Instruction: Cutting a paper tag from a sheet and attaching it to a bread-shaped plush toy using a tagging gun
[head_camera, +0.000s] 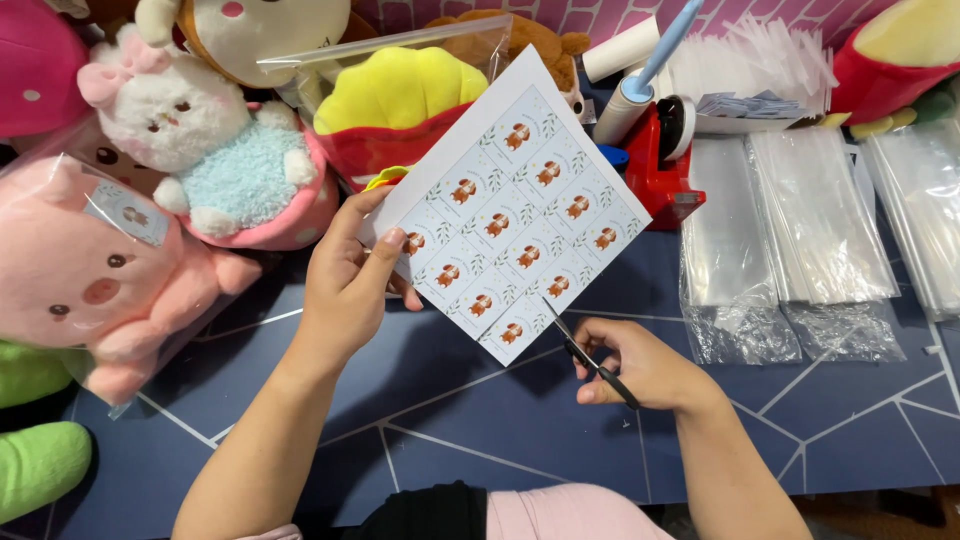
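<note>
My left hand (348, 275) holds up a white sheet of printed labels (510, 205), each with a small brown animal picture, gripping its lower left corner with thumb on top. My right hand (635, 362) grips black-handled scissors (590, 357). The blades point up and left, and their tip touches the sheet's lower edge near its bottom corner. Both hands hover over a dark blue table (480, 420) with thin white lines.
Plush toys crowd the left: a pink pig in a clear bag (95, 285), a white bunny in blue (215, 160), a yellow-and-red plush (395, 110). A red tape dispenser (665, 165) and lint roller (635, 95) stand behind the sheet. Stacks of clear plastic bags (800, 230) lie at right.
</note>
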